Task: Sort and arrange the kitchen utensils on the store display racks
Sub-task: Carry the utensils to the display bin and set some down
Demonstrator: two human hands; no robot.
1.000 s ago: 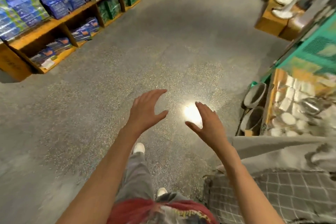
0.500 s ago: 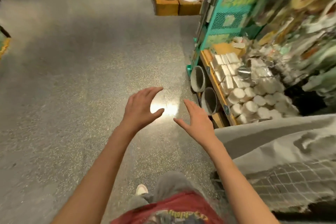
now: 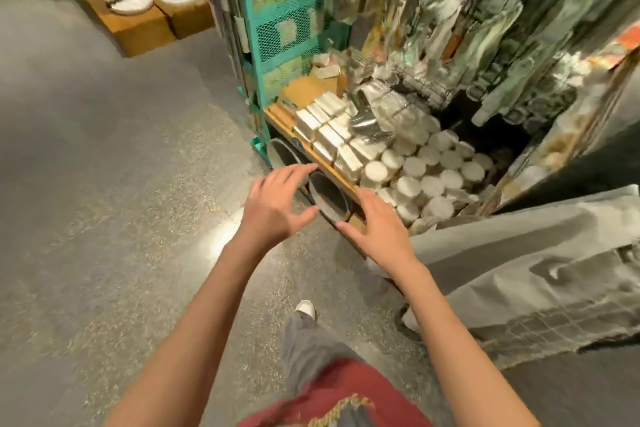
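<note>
Wooden shelf [image 3: 332, 168] edge carries white boxes [image 3: 329, 132] and round tubs [image 3: 429, 180]; left hand [image 3: 277, 204] and right hand [image 3: 377, 229], both spread and empty (utensils blurred behind), should reach slowly.

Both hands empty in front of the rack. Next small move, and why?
Probably reach forward and right to the shelf. Left hand and right hand are open, holding nothing, while the white round packs lie just beyond.
</note>
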